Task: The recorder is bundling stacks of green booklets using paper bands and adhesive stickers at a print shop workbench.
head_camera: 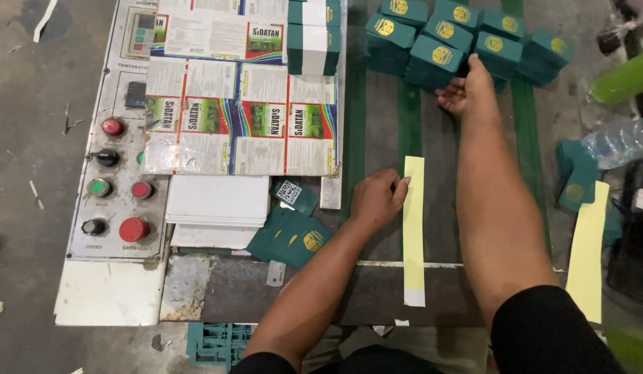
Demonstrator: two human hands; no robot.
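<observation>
My left hand (pixel 377 199) rests on the dark work surface with its fingertips on the upper end of a long pale yellow paper strip (pixel 413 228) that lies lengthwise toward me. My right hand (pixel 467 90) reaches far forward and touches a pile of small teal folded cartons (pixel 439 52) with round gold marks, its fingers curled at the pile's near edge. The strip lies flat between my two forearms.
Printed flat carton sheets (pixel 242 118) and a white paper stack (pixel 217 201) lie left. A control panel (pixel 117 152) with red and green buttons sits at far left. More teal cartons (pixel 293 235) lie near my left arm. A second yellow strip (pixel 588 256) and plastic bottle (pixel 622 138) lie right.
</observation>
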